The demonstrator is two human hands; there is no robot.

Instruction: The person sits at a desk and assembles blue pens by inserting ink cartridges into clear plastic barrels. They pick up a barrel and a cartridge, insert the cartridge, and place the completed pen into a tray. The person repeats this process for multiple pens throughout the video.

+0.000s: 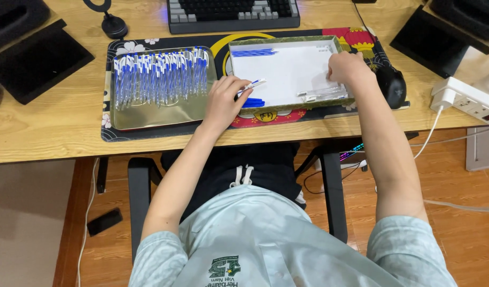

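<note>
Head view. Wooden tabletop [53, 119], patterned desk mat [148, 133], grey keyboard [233, 15] at the far edge, black mouse [391, 85] to the right, white power strip [470, 98] near the corner. Tiled floor and chair legs below.

On the mat, side by side: metal tray [159, 114] packed with clear pens with blue caps [159, 74], and a shallow box [287, 72] lined white. Box nearly bare: a few blue refills [253, 52] top left, clear barrels [321, 94] at the near right edge, loose blue caps [253, 102] at the near edge.

Left hand [223, 103] at the box's near left corner, grip closed on a single pen [253, 85], clear body, blue inside, tip pointing right over the box. Right hand [346, 66] resting knuckles-up inside the box's right edge; grip hidden, cannot tell whether holding anything.

Risks, as judged: thin pen slipping from a light pinch; forearm nudging the box off the near tabletop edge; sleeve scattering loose caps.
</note>
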